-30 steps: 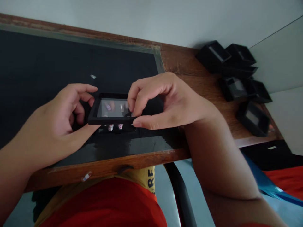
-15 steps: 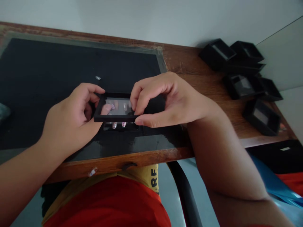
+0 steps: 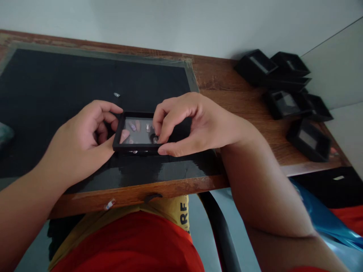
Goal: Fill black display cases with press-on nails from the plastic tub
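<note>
A black box lid with a clear window [image 3: 138, 148] is held level between my two hands near the table's front edge. My left hand [image 3: 85, 132] grips its left end, the thumb under the window and the fingers at the far corner. At the right end, my right hand [image 3: 184, 124] pinches the frame, thumb at the near edge and fingers over the window. Through the window several decorated false nails [image 3: 133, 126] show. They lie on a dark base beneath, which the lid mostly covers. Whether lid and base touch all round I cannot tell.
A single false nail [image 3: 117, 95] lies on the black mat [image 3: 70, 79] beyond my left hand. Several black windowed boxes [image 3: 309, 139] are piled at the right on the wooden table [image 3: 218, 83]. A small shiny piece [image 3: 109, 204] sits at the table's front edge.
The lid has come down and nearer over the base, hiding most of the nails that showed below its near edge. Both hands moved with it and keep their grip.
</note>
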{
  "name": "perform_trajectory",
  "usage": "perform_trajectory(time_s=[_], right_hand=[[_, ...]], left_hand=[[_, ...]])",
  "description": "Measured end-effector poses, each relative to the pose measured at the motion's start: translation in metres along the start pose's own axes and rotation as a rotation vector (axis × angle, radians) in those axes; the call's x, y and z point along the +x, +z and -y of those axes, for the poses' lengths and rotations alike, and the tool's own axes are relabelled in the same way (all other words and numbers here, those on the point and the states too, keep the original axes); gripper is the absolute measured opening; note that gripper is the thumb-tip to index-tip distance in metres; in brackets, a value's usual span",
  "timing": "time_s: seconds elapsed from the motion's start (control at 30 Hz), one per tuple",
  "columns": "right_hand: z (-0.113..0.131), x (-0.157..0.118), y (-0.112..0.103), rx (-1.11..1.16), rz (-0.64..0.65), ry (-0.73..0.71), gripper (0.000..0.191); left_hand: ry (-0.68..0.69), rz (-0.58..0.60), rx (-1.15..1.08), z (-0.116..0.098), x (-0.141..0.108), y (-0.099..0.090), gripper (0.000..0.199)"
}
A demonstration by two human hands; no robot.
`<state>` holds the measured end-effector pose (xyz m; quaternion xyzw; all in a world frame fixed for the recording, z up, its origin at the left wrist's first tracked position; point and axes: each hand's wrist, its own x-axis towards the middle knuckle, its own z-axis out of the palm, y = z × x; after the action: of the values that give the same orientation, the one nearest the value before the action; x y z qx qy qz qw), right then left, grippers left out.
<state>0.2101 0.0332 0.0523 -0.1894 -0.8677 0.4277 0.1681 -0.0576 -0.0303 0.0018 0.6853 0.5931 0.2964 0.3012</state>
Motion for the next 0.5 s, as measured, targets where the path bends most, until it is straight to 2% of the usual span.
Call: perform_trajectory(time_s=[0.1, 0.27, 0.4, 0.5], right_hand=[[0.000, 0.000, 0.001, -0.012, 0.005, -0.003, 0.015], [0.002, 0.003, 0.006, -0.064, 0.021, -0.049, 0.019], [0.006, 0.003, 0.011, -0.164, 0.036, -0.051, 0.020], [0.008, 0.002, 0.013, -0.251, 0.046, -0.024, 0.021]], left_hand=[[-0.008, 0.002, -0.178, -0.003, 0.001, -0.005, 0.045], [-0.089, -0.071, -0.294, -0.009, 0.002, -0.009, 0.043], [-0.070, -0.157, -0.229, -0.009, 0.000, -0.005, 0.031], [-0.028, -0.117, -0.118, -0.005, -0.003, -0.002, 0.042]])
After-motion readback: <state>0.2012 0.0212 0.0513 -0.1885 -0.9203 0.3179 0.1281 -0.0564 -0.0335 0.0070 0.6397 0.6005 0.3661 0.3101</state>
